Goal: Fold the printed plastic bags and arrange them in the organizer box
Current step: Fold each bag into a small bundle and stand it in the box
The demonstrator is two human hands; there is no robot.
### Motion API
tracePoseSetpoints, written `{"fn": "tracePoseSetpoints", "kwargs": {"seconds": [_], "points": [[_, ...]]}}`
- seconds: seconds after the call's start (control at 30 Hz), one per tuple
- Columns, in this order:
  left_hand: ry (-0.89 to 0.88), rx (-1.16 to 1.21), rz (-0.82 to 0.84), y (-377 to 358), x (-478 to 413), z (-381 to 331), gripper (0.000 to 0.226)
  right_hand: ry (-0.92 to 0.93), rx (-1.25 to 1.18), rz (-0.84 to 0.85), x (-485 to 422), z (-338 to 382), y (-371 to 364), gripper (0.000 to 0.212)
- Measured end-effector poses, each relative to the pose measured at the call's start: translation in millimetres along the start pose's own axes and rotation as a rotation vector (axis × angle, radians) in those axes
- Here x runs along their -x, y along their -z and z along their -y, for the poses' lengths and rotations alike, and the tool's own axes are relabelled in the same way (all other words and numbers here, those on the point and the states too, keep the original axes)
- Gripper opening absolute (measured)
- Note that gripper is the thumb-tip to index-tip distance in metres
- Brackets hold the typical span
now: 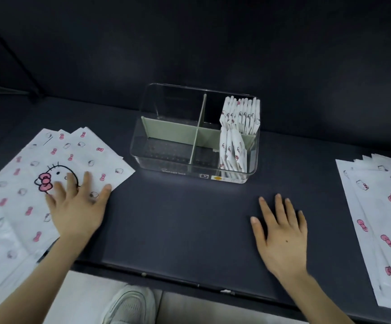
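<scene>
A stack of flat white bags printed with pink bows and cat faces [26, 188] lies on the left of the dark table. My left hand [77, 206] rests flat on its top bag, fingers spread. My right hand [281, 232] lies open on the bare table, apart from everything. A second pile of flat printed bags [381, 218] sits at the right edge. The clear organizer box [166, 164] with green dividers stands at the middle back. Several folded bags [240, 113] stand in its back right compartment and several more folded bags [233, 153] in its front right compartment.
The table's front edge [166, 274] runs just below my hands, with a light floor and a white shoe [131, 305] beneath. A dark wall rises behind the box. The box's two left compartments hold nothing.
</scene>
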State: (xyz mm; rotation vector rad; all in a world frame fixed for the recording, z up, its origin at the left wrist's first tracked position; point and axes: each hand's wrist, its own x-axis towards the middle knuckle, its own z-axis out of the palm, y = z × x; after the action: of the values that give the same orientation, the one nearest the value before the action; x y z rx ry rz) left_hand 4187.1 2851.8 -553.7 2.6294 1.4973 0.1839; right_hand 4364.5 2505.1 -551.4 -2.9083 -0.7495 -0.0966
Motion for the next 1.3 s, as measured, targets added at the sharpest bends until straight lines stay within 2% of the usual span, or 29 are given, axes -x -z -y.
{"fn": "tracePoseSetpoints", "kwargs": {"seconds": [0.17, 0.33, 0.37, 0.43, 0.53, 0.63, 0.73, 0.83, 0.93, 1.0, 1.07, 1.13, 1.17, 1.2, 1.3], "points": [[-0.077, 0.063, -0.002, 1, -1, 3, 0.063, 0.01, 0.023, 0.022, -2, -1, -2, 0.071], [-0.107, 0.481, 0.048, 32, 54, -16, 0.051, 0.026, -0.106, 0.01, 1, -4, 0, 0.069], [-0.177, 0.521, 0.06, 42, 71, -25, 0.051, 0.025, -0.176, -0.01, 3, -5, 3, 0.069], [-0.435, 0.562, 0.138, 55, 102, -39, 0.047, -0.006, -0.373, -0.047, 8, -5, 16, 0.064], [-0.886, 0.614, 0.298, 46, 129, -56, 0.04, -0.21, -0.86, 0.124, 20, -2, 51, 0.05], [-1.102, 0.689, 0.336, 26, 142, -88, 0.036, -0.38, -1.239, 0.272, 28, -6, 77, 0.047], [-1.197, 0.698, 0.398, 10, 153, -127, 0.038, -0.544, -1.366, 0.306, 27, -23, 92, 0.055], [-1.132, 0.792, 0.633, 5, 159, -161, 0.044, -0.646, -1.309, 0.17, 23, -48, 96, 0.048], [-0.889, 0.931, 0.894, 7, 159, -192, 0.05, -0.719, -1.268, 0.063, 21, -71, 99, 0.05], [-0.778, 1.015, 0.986, 14, 162, -209, 0.061, -0.756, -1.296, 0.048, 23, -87, 103, 0.045], [-0.73, 1.037, 1.06, 21, 173, -225, 0.043, -0.78, -1.309, 0.048, 25, -105, 107, 0.031], [-0.711, 1.058, 1.159, 24, 184, -235, 0.041, -0.814, -1.334, 0.05, 26, -123, 111, 0.016], [-0.69, 1.079, 1.214, 23, 189, -237, 0.044, -0.834, -1.394, 0.054, 28, -132, 112, 0.016], [-0.645, 1.106, 1.272, 20, 193, -239, 0.042, -0.832, -1.51, 0.073, 31, -139, 114, 0.02], [-0.379, 1.18, 1.373, 17, 194, -245, 0.021, -0.761, -1.952, 0.123, 46, -159, 110, 0.06]]}}
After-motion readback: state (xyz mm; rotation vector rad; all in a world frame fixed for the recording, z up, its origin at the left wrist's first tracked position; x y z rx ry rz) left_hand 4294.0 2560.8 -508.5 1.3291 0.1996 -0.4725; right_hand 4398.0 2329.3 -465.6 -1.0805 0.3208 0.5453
